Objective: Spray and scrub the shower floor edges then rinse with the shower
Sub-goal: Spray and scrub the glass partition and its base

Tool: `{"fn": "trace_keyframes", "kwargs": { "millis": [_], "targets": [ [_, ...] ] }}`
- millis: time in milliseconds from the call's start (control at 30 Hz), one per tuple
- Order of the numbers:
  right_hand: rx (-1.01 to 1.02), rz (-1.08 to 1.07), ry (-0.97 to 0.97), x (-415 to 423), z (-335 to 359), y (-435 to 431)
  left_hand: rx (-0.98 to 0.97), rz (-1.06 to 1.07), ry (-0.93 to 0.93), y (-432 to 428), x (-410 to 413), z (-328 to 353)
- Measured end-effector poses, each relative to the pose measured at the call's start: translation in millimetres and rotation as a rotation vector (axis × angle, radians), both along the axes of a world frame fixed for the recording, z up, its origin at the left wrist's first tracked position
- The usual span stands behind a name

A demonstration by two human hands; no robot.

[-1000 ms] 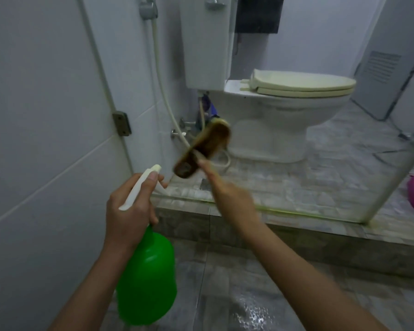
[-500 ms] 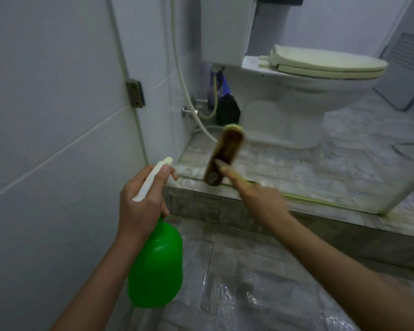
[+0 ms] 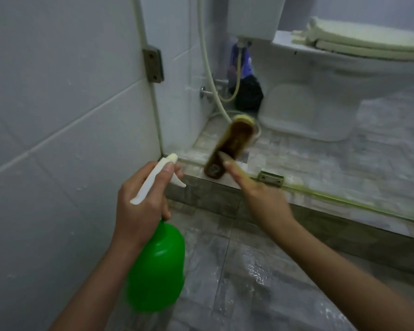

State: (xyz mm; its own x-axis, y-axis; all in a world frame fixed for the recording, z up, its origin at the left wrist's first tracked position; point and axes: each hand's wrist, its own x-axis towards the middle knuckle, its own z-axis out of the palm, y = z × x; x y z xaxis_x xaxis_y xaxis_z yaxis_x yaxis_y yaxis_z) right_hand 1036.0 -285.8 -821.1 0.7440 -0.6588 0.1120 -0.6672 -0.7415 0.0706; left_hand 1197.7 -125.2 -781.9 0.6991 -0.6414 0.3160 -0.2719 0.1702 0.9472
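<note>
Our left hand [image 3: 139,206] grips green bottle [image 3: 157,268] at neck, fingers wrapped round white sprayhead, nozzle toward curb [image 3: 201,194] corner by wall. Our right hand [image 3: 261,199], blurred, holds brush [image 3: 232,144] by near end, one finger along it. Brush tilted over curb's left end; we cannot tell contact. Wet floor [image 3: 249,271] below.

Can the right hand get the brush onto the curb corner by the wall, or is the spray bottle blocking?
Probably yes. The right hand holds the brush right over the curb near that corner, nothing between. The left hand holds the spray bottle to the left, nozzle close but seemingly clear.
</note>
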Motion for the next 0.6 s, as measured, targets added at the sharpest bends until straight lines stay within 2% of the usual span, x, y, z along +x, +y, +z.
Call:
{"fn": "trace_keyframes", "kwargs": {
  "millis": [133, 233, 367, 467, 600],
  "targets": [
    [-0.015, 0.208, -0.005, 61.6, 18.4, -6.1, 0.016, -0.010, -0.002, -5.9, -4.8, -3.1],
    [-0.102, 0.233, 0.186, -3.8, 32.3, -36.3, -0.026, -0.011, 0.033, -6.7, -10.6, -0.9],
    [-0.092, 0.026, 0.321, -131.1, 53.1, -44.9, -0.035, -0.002, 0.025, -5.3, -20.8, 2.1],
    [-0.051, -0.050, 0.262, -142.9, 44.1, -31.3, 0.022, -0.005, 0.020, -8.2, -34.3, 2.1],
    [-0.017, 0.061, 0.077, -78.7, 11.4, -26.5, 0.080, -0.088, 0.005, -20.6, -64.2, -4.7]
  ]
}}
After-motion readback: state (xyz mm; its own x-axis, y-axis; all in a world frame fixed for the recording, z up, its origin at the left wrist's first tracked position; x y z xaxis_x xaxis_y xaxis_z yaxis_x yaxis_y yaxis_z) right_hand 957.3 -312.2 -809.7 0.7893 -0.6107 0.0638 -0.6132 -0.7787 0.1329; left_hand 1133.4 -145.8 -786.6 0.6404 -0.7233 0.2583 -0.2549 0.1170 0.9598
